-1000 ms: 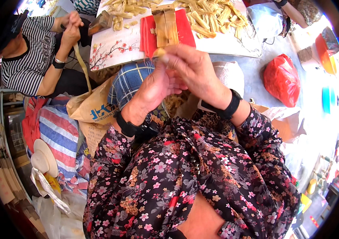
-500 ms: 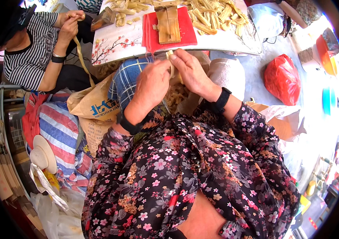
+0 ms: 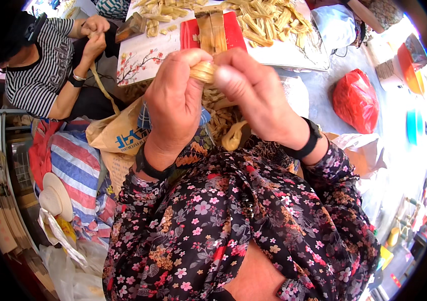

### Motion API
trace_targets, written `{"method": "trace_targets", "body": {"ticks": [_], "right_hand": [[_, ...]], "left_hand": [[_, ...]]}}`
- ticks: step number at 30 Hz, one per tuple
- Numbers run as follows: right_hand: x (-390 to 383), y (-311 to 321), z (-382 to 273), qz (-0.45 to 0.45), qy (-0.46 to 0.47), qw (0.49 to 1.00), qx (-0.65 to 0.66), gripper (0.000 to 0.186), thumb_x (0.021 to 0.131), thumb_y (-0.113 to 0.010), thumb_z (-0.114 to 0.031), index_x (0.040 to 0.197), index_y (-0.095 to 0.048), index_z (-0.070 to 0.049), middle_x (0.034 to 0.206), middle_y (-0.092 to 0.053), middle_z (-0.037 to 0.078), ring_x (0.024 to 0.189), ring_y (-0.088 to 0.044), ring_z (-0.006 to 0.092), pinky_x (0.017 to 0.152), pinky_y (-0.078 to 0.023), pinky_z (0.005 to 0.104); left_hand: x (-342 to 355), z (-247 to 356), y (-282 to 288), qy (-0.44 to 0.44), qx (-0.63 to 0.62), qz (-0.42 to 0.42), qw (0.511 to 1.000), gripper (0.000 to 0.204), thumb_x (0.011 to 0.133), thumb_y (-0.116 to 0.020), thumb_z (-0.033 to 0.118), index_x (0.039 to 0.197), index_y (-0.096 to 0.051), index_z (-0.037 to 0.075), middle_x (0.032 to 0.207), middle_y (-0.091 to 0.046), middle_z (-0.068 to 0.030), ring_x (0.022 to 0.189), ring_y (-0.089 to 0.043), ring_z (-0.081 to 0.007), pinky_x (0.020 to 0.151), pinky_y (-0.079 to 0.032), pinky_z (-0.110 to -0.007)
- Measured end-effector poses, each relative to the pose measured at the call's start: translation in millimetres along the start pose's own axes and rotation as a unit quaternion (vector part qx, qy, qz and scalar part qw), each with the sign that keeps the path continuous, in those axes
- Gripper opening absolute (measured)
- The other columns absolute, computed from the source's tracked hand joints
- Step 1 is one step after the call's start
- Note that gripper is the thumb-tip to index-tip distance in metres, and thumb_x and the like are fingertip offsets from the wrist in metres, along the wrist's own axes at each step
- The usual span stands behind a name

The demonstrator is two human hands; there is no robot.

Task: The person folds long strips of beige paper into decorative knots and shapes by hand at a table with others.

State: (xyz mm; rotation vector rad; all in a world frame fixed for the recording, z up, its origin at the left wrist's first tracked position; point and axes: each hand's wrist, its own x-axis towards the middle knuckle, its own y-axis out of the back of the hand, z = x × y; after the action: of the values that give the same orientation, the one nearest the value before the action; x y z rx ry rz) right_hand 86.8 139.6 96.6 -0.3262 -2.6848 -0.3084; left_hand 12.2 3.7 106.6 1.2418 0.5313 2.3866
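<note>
A pale yellow strand of dried plant fibre point(image 3: 203, 71), wound or twisted into a thick, glossy piece, lies between my two hands in front of the table. My left hand point(image 3: 172, 95) wraps its fingers and thumb round the left side of it. On the other side my right hand point(image 3: 261, 95) closes on its right end, thumb laid over, fingers partly hidden and slightly blurred. A bent length of similar yellow fibre point(image 3: 233, 135) hangs below my right hand; whether it joins the held strand is hidden. Loose fibre strips point(image 3: 223, 118) show underneath, near my lap.
Ahead, a white flowered table point(image 3: 133, 70) bears a wooden block point(image 3: 211, 32) on red cloth point(image 3: 234, 37) and piled dried strips point(image 3: 273, 22). A person in a striped top point(image 3: 48, 55) handles another strand at left. Around me are a paper bag point(image 3: 118, 130) and red plastic bag point(image 3: 356, 100).
Both hands have come nearer to me and look larger, now covering the table's front edge. The strand between them shows more plainly, and the hanging yellow length has come into sight.
</note>
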Motion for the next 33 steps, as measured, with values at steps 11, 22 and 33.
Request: {"method": "trace_targets", "body": {"ticks": [11,22,33], "right_hand": [[-7,8,22,-0.083,-0.039,0.984,0.156,0.017,0.090,-0.060,-0.015,0.097,-0.063,0.001,0.078,-0.062,0.000,0.071,-0.054,0.0058,0.063,-0.046,0.0219],[6,16,45,-0.013,-0.239,0.916,0.321,0.018,0.095,-0.053,-0.028,0.087,-0.052,-0.011,0.065,-0.052,-0.004,0.052,-0.041,0.0022,0.044,-0.027,0.0174],[5,24,74,-0.018,-0.274,0.922,0.273,0.019,0.096,-0.048,-0.029,0.087,-0.051,-0.012,0.064,-0.044,-0.006,0.053,-0.034,0.0029,0.046,-0.024,0.0189]], "left_hand": [[-19,-26,-7,0.265,-0.318,-0.083,0.906,0.014,0.093,-0.053,0.009,0.100,-0.059,-0.001,0.085,-0.062,-0.0015,0.079,-0.055,-0.0059,0.072,-0.046,-0.021],[-22,-22,-31,0.216,-0.227,0.021,0.950,0.013,0.083,-0.066,0.001,0.096,-0.063,-0.001,0.081,-0.065,-0.0025,0.076,-0.057,-0.0063,0.070,-0.048,-0.021],[-1,-35,-13,0.011,0.147,-0.048,0.988,0.033,0.075,-0.069,0.001,0.107,-0.061,0.002,0.093,-0.064,-0.0084,0.086,-0.062,-0.0208,0.075,-0.050,-0.032]]}}
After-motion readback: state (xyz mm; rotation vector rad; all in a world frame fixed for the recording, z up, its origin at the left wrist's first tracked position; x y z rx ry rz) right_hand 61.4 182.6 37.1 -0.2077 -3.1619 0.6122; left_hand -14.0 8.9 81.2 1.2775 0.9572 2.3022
